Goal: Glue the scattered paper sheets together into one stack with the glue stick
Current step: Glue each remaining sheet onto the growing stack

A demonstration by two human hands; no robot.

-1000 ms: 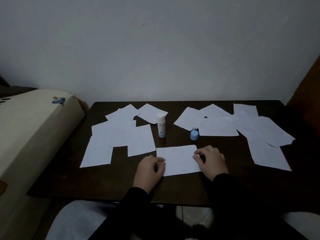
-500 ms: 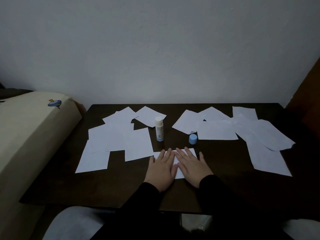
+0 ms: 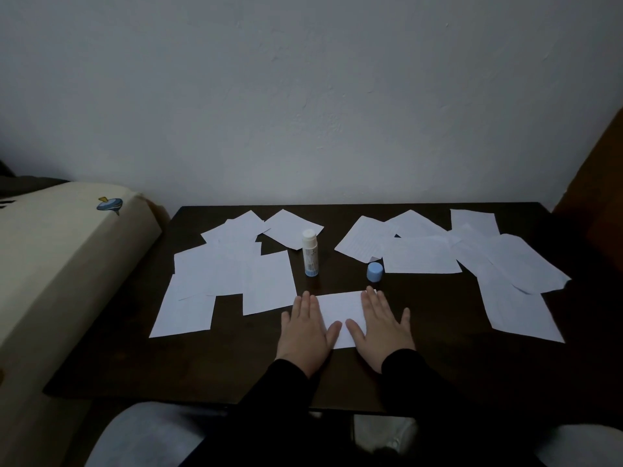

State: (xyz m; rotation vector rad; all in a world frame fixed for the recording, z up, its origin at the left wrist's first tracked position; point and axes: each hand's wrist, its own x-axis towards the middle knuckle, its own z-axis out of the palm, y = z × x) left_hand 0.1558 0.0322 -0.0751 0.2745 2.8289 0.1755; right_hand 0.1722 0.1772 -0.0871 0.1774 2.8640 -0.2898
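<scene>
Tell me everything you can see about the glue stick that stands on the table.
The glue stick is a slim white tube, plastic by its look, with a light blue base and small print on its label that is too small to read. It stands upright on the dark table, uncapped, its white top exposed. Its blue cap stands apart, to its right. No hand touches the stick; both press flat on a sheet nearer the person. Loose paper sheets lie to its left and right; the one behind its top may only overlap in view.

Long black sleeves (image 3: 414,375) cover both arms to the wrists, leaving the bare left hand (image 3: 305,332) and right hand (image 3: 381,328) showing. Light grey trousers (image 3: 141,433) show at 7 and 5 o'clock.
</scene>
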